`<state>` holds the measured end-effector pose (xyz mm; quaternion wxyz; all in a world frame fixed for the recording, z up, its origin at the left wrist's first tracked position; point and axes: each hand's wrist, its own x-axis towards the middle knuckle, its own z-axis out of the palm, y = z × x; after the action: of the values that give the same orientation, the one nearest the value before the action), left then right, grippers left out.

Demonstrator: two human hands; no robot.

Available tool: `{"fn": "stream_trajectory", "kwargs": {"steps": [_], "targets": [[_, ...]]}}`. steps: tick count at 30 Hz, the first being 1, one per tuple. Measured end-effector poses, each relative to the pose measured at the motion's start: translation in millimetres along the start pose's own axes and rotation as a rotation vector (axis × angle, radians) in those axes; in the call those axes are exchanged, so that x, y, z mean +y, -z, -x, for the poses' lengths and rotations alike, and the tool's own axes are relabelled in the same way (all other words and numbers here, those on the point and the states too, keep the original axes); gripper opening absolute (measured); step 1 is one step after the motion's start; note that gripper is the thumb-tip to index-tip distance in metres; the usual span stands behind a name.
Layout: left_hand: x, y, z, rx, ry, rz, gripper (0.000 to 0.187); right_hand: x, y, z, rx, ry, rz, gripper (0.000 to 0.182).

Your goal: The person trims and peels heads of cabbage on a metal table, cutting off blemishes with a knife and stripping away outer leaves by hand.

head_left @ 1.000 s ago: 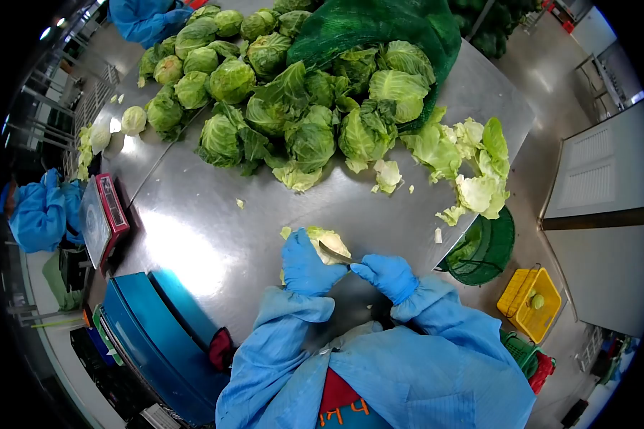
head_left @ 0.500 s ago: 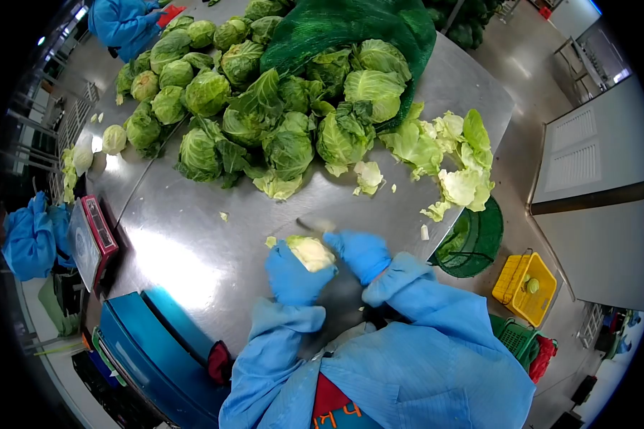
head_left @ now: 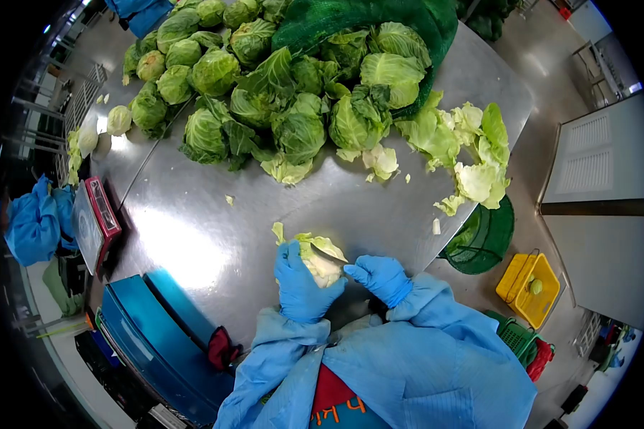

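My left hand [head_left: 304,287], in a blue glove, is closed around a trimmed pale cabbage [head_left: 320,267] just above the near part of the steel table. A loose leaf sticks up from the cabbage's upper left. My right hand [head_left: 381,277], gloved in blue too, is closed on a knife [head_left: 327,253]. Its dark curved blade lies against the upper right side of the cabbage; the handle is hidden in the fist.
Whole green cabbages [head_left: 297,132] and a green mesh sack [head_left: 358,20] cover the table's far side. Loose leaves [head_left: 479,179] lie at right above a green basket [head_left: 490,236]. A yellow crate [head_left: 528,289] stands on the floor. A red scale [head_left: 100,218] and blue bins [head_left: 157,350] are left.
The knife, blurred and above the cabbage before, now rests against its side. My right hand has shifted right and down. The whole view has moved slightly.
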<state>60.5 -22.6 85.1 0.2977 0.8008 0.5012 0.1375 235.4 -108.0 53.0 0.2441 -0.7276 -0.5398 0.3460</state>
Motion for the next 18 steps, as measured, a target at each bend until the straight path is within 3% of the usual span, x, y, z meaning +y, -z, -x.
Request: {"fn": "stream_trajectory", "kwargs": {"steps": [3, 6, 12, 18], "targets": [[-7.3, 2.4, -2.6, -0.026, -0.027, 0.002, 0.116, 5.5, -1.9, -9.9, -0.07, 0.024, -0.138, 0.051], [-4.2, 5.1, -7.8, -0.07, -0.011, -0.004, 0.117, 17.3, -1.0, -30.0, -0.086, 0.143, -0.017, 0.054], [4.1, 2.0, -12.0, -0.027, 0.094, 0.0, 0.116, 19.4, -5.8, -57.8, -0.237, 0.106, 0.023, 0.053], [6.7, 0.7, -16.5, -0.001, 0.15, 0.004, 0.112, -7.3, -2.6, -54.2, -0.137, -0.007, 0.129, 0.054]]}}
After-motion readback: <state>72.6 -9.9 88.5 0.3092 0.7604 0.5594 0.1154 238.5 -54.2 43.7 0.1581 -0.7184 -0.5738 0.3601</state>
